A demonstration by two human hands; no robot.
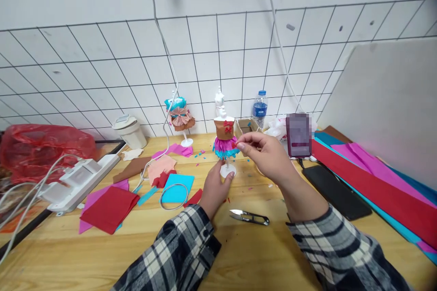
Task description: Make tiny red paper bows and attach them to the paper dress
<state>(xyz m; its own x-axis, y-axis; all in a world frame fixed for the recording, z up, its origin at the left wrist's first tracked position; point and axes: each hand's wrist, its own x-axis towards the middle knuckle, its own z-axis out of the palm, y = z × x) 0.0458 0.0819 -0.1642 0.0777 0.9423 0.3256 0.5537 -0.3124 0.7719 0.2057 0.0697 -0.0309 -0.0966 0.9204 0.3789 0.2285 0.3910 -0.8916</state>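
Head view: the mini white dress form in a brown top and pink-and-blue crepe skirt [224,131] stands mid-table. Left hand [214,186] has thumb and fingers round its base, right hand [266,152] pinches a tiny red scrap [234,144] by the skirt. I'd brace that base and pinch lightly, crepe probably creases easily. Small brown cardboard box [243,128] has blue bits; lidded cream cup [131,134], can't tell what's inside.
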